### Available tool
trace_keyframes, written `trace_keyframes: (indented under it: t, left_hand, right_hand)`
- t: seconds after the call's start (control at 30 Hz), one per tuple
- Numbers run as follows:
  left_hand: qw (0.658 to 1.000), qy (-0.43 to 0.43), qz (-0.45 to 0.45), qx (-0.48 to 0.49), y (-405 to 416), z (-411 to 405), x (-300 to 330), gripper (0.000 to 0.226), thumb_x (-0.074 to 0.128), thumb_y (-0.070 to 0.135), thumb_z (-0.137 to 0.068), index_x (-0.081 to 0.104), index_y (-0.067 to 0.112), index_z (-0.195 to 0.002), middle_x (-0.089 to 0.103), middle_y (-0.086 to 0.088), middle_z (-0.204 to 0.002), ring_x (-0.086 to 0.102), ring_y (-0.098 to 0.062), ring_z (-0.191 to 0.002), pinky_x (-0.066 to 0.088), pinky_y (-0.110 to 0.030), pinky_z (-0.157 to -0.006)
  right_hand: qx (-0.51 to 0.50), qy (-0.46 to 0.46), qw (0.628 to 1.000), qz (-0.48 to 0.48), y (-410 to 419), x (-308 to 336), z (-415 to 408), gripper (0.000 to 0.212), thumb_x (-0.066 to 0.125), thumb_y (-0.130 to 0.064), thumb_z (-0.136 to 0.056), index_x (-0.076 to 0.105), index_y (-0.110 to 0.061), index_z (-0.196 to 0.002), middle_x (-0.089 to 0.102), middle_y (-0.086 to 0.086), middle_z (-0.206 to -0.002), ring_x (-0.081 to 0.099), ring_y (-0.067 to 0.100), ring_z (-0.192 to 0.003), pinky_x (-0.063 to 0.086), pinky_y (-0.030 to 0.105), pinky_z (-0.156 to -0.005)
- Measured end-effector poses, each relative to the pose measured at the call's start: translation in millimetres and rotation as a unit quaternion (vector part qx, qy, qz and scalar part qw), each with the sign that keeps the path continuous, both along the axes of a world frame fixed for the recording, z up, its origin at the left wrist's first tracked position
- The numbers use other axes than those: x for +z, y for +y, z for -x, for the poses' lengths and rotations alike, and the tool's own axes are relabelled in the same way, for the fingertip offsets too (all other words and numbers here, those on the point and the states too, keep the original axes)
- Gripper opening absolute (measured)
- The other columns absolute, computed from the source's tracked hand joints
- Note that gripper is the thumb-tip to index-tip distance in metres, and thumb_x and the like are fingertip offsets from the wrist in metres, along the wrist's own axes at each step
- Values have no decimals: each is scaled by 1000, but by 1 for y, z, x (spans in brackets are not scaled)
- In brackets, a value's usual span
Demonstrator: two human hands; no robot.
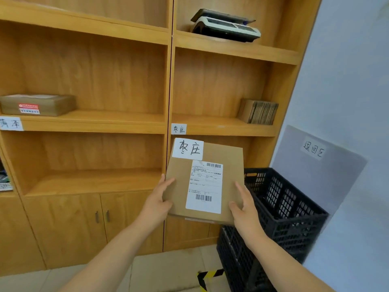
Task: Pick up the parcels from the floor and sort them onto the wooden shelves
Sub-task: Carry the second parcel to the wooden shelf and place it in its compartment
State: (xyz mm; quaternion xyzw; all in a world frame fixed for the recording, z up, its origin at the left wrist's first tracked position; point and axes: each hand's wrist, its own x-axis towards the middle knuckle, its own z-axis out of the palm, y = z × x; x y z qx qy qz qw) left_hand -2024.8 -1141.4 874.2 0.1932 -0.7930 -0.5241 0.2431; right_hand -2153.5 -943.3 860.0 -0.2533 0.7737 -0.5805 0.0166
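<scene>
Parcel: a flat brown cardboard parcel (212, 157) is held up in the air in front of the wooden shelves (126, 123), its face toward the camera, with a white shipping label (204, 186) at its middle and a handwritten white tag (188, 149) at its top left corner.
Left hand: the left hand (159, 202) holds the parcel's lower left edge, thumb on the front face, the other fingers hidden behind; the grip is closed on the parcel.
Right hand: the right hand (245, 209) holds the lower right edge the same way, thumb on the front; its grip is also clamped on the parcel.
Parcel edges: the top edge sits just below the front lip of the right middle shelf (221, 127), and the tag reaches close to the small shelf label (178, 129) stuck on that lip.
Right middle shelf: a stack of folded cardboard (260, 112) stands at its far right end; the rest of the board is bare.
Left middle shelf: a low brown box (37, 104) lies at its left end, above another paper label (11, 123) on the lip.
Lower left shelf: open wood across most of its width.
Upper right shelf: a scale-like device (226, 26) rests there.
Floor side: a black plastic crate (280, 220) stands just right of the parcel, against the wall (347, 81), near the right hand.
</scene>
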Motion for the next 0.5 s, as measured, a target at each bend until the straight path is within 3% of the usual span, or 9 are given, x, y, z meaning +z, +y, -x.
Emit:
trace_keyframes:
  t: [0.1,0.13,0.27,0.4,0.5]
  left_hand:
    - [1000,7,-4,8,-6,50,10,64,46,-8,-84,39,28,-137,8,15,-156,35,1,-115,46,-5,-59]
    - [1000,11,-5,10,-9,64,13,64,46,-8,-84,40,28,-137,8,15,-155,38,3,-111,47,-5,-58]
    - [999,24,-16,18,-21,113,18,62,48,-9,-84,44,25,-135,9,13,-156,34,2,-115,44,-2,-59]
    - [998,41,-23,28,-43,155,20,61,49,-9,-82,46,24,-133,12,17,-153,45,27,-90,45,-4,-54]
    - [998,54,-14,32,-66,190,21,61,50,-10,-81,48,24,-131,13,16,-154,43,13,-103,45,-3,-57]
  right_hand:
    - [15,5,1000,7,-9,14,57,55,45,-9,-95,35,-39,-140,17,-11,-156,37,3,-128,42,19,-91]
    - [20,6,1000,9,-13,18,76,55,46,-9,-95,36,-39,-140,17,-10,-156,36,4,-129,42,18,-88]
    - [41,-9,999,15,-34,25,136,55,47,-10,-94,37,-43,-137,20,-9,-156,22,14,-142,33,43,-113]
    - [47,0,999,20,-59,28,183,57,48,-10,-94,35,-43,-138,23,-9,-155,21,12,-143,27,46,-116]
    - [46,10,999,16,-82,30,215,57,49,-10,-94,35,-41,-139,23,-8,-156,19,11,-143,23,45,-118]
